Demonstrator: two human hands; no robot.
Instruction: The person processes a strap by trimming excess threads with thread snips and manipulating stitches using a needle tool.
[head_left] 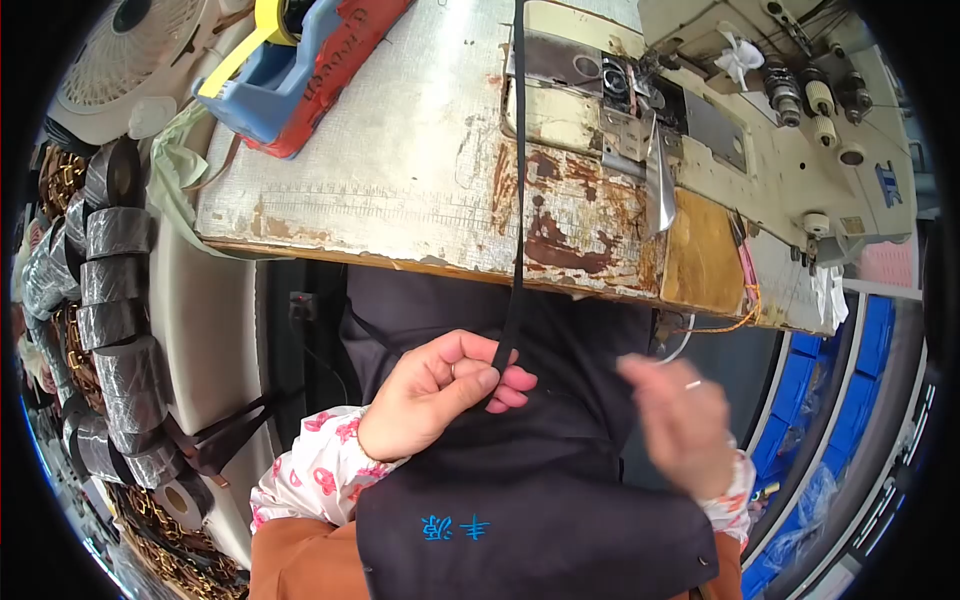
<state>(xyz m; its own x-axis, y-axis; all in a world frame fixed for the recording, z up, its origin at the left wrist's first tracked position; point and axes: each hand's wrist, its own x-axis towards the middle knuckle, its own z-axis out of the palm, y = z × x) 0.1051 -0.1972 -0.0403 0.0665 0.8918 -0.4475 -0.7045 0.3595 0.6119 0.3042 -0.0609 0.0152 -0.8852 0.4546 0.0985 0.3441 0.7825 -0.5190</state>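
Observation:
A narrow black strap (520,180) runs down across the worn sewing machine table (350,120) and over its front edge. Its lower end is pinched between the thumb and fingers of my left hand (440,385), above the dark apron on my lap. My right hand (680,420) is raised to the right of the apron, apart from the strap. Motion smears its fingers, so whether they grip anything cannot be made out. Beyond the table edge is the sewing machine (800,130), with its metal plates and presser area (630,110) right of the strap.
A blue tape dispenser (265,95) with yellow tape rests against a red block (335,80) at the table's upper left. Wrapped rolls (115,290) and a white fan (125,60) line the left side. Blue bins (790,390) stand at the right.

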